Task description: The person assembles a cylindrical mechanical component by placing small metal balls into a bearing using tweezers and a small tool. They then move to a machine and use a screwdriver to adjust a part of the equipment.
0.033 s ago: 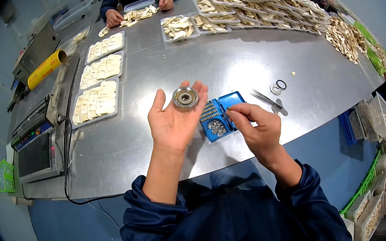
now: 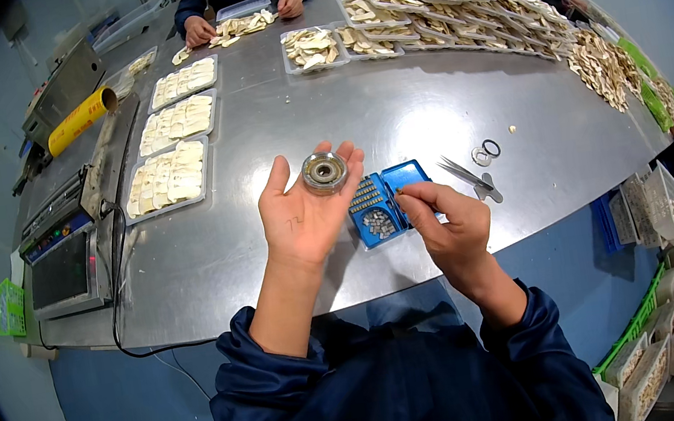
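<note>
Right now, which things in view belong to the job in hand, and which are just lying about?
Seem to belong:
round metal part, on the open left hand;
blue case with small metal pieces, by the pinched right hand;
probably tweezers, loose nearby.

Seem just lying about:
scale;
yellow tube;
trayed pale slices at left.

Shows blue on case [image 2: 406, 173]; left of case, concentric silver rings on round metal part [image 2: 325, 172]; farther left, yellow on tube [image 2: 79, 124], latticed green on basket [image 2: 10, 307].
</note>
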`<state>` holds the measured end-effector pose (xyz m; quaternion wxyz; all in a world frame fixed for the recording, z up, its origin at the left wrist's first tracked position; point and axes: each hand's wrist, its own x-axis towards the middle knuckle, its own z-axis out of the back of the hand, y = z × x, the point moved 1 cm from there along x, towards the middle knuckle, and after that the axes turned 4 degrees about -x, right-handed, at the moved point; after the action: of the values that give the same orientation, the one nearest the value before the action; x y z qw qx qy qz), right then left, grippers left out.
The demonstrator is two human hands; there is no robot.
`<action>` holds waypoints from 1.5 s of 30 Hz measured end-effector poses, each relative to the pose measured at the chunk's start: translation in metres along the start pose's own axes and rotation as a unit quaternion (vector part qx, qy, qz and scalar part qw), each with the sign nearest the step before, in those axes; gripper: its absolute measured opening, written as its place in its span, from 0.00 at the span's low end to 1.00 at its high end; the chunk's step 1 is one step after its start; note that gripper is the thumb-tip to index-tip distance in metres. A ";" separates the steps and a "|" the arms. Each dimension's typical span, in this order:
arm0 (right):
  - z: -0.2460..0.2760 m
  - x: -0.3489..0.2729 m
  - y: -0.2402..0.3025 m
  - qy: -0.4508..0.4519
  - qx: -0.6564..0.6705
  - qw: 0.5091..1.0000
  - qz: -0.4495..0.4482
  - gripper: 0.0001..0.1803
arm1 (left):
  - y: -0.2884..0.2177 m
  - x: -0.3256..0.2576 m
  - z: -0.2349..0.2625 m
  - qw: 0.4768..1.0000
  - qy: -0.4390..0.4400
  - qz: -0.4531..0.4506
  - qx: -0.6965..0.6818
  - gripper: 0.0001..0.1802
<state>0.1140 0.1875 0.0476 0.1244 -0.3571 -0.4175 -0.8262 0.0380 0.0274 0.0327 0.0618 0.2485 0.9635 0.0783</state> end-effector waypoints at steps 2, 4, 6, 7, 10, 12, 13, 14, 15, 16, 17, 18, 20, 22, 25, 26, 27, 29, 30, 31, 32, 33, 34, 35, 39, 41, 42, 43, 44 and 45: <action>-0.004 0.001 0.000 -0.019 -0.027 0.999 0.035 0.04 | 0.000 0.000 0.000 1.000 -0.005 0.001 -0.002 0.29; -0.006 0.001 0.001 -0.022 -0.040 0.998 0.053 0.03 | 0.001 -0.001 0.000 1.000 -0.015 0.002 -0.007 0.29; -0.009 0.000 0.001 -0.013 -0.029 0.999 0.030 0.03 | 0.001 0.000 0.005 1.000 -0.001 0.020 -0.016 0.29; -0.011 0.000 0.002 -0.008 -0.022 1.000 0.019 0.03 | 0.001 -0.001 0.007 0.999 0.006 0.027 -0.021 0.29; -0.013 0.007 0.004 0.024 -0.024 0.999 0.034 0.05 | 0.008 0.001 0.007 0.999 -0.003 0.036 -0.031 0.29; -0.018 0.008 0.004 0.019 -0.027 0.999 0.028 0.05 | 0.011 -0.001 0.008 0.999 -0.003 0.040 -0.017 0.29; -0.021 0.008 0.002 0.021 -0.027 0.999 0.026 0.05 | 0.012 0.000 0.010 0.999 0.000 0.043 -0.009 0.30; -0.023 0.008 0.002 0.023 -0.028 0.999 0.025 0.04 | 0.012 0.001 0.012 0.999 0.004 0.047 0.000 0.30; -0.025 0.008 0.002 0.026 -0.032 0.999 0.019 0.04 | 0.013 0.001 0.013 0.999 0.010 0.050 0.005 0.30; -0.027 0.007 0.002 0.028 -0.036 0.999 0.012 0.04 | 0.013 0.001 0.013 0.999 0.011 0.051 0.004 0.30; -0.028 0.006 0.002 0.031 -0.041 0.999 0.006 0.04 | 0.014 0.001 0.013 0.999 0.011 0.053 0.003 0.31; -0.029 0.006 0.001 0.032 -0.043 0.999 0.008 0.04 | 0.014 0.001 0.014 0.998 0.011 0.054 0.002 0.31; -0.031 0.006 0.000 0.033 -0.048 0.998 0.013 0.04 | 0.014 0.002 0.014 0.999 0.014 0.052 0.007 0.31; -0.033 0.006 0.001 0.031 -0.052 0.998 0.002 0.04 | 0.014 0.002 0.014 0.999 0.012 0.049 0.008 0.31; -0.035 0.006 -0.001 0.035 -0.062 0.997 -0.008 0.04 | 0.014 0.002 0.016 0.999 0.007 0.047 0.008 0.31; -0.035 0.006 -0.001 0.037 -0.066 0.997 -0.010 0.04 | 0.013 0.003 0.017 0.999 0.008 0.047 0.010 0.31; -0.035 0.007 -0.001 0.043 -0.066 0.997 -0.016 0.04 | 0.013 0.003 0.018 0.999 0.010 0.048 0.012 0.31; -0.035 0.007 -0.002 0.055 -0.064 0.996 -0.030 0.04 | 0.012 0.003 0.019 0.999 0.008 0.047 0.015 0.31; -0.035 0.007 -0.002 0.056 -0.068 0.996 -0.029 0.04 | 0.012 0.003 0.019 0.999 0.007 0.047 0.017 0.31; -0.035 0.008 -0.002 0.057 -0.071 0.995 -0.028 0.04 | 0.012 0.003 0.019 0.999 0.007 0.048 0.015 0.31; -0.035 0.008 -0.002 0.058 -0.075 0.995 -0.027 0.04 | 0.012 0.003 0.019 0.999 0.006 0.049 0.014 0.31; -0.036 0.008 -0.002 0.054 -0.066 0.996 -0.028 0.04 | 0.012 0.003 0.019 0.999 0.006 0.050 0.012 0.31; -0.037 0.007 -0.003 0.049 -0.057 0.997 -0.029 0.04 | 0.012 0.003 0.019 0.999 0.008 0.050 0.013 0.31; -0.038 0.007 -0.004 0.044 -0.048 0.997 -0.031 0.04 | 0.012 0.004 0.019 0.999 0.009 0.050 0.014 0.31; -0.040 0.007 -0.005 0.045 -0.050 0.997 -0.029 0.04 | 0.011 0.004 0.021 0.998 0.013 0.053 0.015 0.30; -0.039 0.008 -0.004 0.053 -0.063 0.996 -0.030 0.04 | 0.012 0.004 0.020 0.999 0.005 0.044 0.021 0.30; -0.039 0.008 -0.004 0.053 -0.062 0.996 -0.033 0.04 | 0.012 0.004 0.019 0.999 0.001 0.041 0.025 0.30; -0.040 0.008 -0.004 0.053 -0.061 0.996 -0.036 0.04 | 0.012 0.004 0.020 0.999 0.004 0.045 0.023 0.30; -0.040 0.008 -0.003 0.053 -0.060 0.996 -0.039 0.04 | 0.011 0.004 0.021 0.999 0.007 0.049 0.022 0.30; -0.040 0.009 -0.002 0.058 -0.066 0.995 -0.038 0.04 | 0.010 0.004 0.022 0.998 0.009 0.053 0.020 0.30</action>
<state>0.0870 0.1588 0.0365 0.0927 -0.3000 -0.3679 -0.8752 0.0425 0.0408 0.0130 0.0439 0.2992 0.9510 0.0642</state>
